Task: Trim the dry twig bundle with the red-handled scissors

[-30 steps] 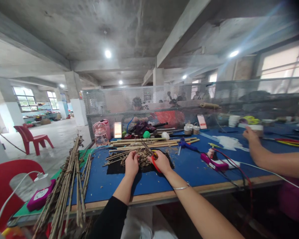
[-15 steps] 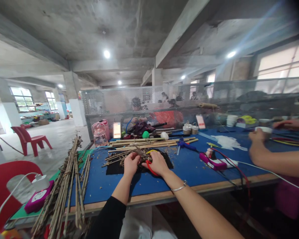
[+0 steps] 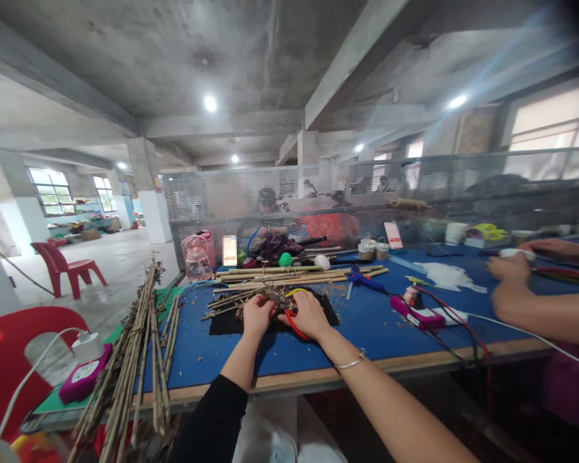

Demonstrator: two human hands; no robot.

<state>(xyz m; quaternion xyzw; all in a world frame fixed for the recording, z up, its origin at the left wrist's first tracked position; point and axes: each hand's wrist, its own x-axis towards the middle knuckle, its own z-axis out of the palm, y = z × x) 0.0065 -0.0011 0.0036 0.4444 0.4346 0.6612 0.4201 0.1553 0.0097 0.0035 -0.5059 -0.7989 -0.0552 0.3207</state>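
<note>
My right hand (image 3: 311,316) is closed around pruning shears (image 3: 296,325) with a red and a yellow handle. Their dark metal jaws point left toward my other hand. My left hand (image 3: 257,316) is pinched at the jaws, on what looks like a dry twig; its fingers mostly hide the piece. Both hands are over a heap of dry twigs (image 3: 238,307) on a black cloth (image 3: 218,326). Longer peeled sticks (image 3: 265,276) lie just behind the heap on the blue tabletop (image 3: 270,361).
A bundle of long dry stalks (image 3: 132,347) leans across the table's left end beside a purple power strip (image 3: 87,373). To the right are a blue glue gun (image 3: 361,280) and another purple power strip (image 3: 415,315) with cables. A co-worker's hands (image 3: 509,270) hold a white roundish item.
The whole view has shifted slightly, so things appear a little further right. My hands keep nearly the same pose over the twigs. The co-worker's hands have come closer together around the white item.
</note>
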